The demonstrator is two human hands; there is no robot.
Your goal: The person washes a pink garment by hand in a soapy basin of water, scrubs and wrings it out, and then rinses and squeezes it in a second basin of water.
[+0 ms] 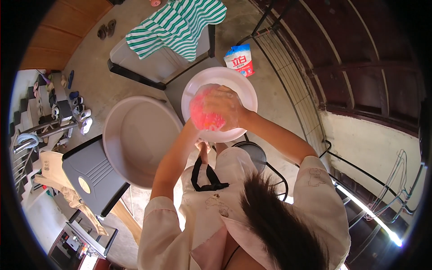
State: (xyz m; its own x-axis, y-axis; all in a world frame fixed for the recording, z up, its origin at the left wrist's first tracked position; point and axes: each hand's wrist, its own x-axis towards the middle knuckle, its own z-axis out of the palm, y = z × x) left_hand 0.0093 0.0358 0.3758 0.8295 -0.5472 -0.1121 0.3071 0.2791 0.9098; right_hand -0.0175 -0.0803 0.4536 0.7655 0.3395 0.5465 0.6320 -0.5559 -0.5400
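Over a white plastic basin (248, 78), wet pink-red cloth (208, 116) is bunched between my hands. My right hand (225, 103) lies over the cloth's right side with its fingers closed on it. Most of my left hand (199, 118) is hidden behind the cloth, so its grip cannot be made out. A larger pale plastic tub (145, 135) stands to the left of the basin. Beyond the basin's upper right rim lies a bag of washing powder (240, 60), blue, white and red.
A green-and-white striped cloth (179, 27) drapes over a grey chair or stool (135, 60). Tan clothing (54, 162) hangs by a grey plastic seat (96, 175) at left. Shoes (79, 108) line the floor. A black metal rack (287, 77) and wire hangers (393, 195) are at right.
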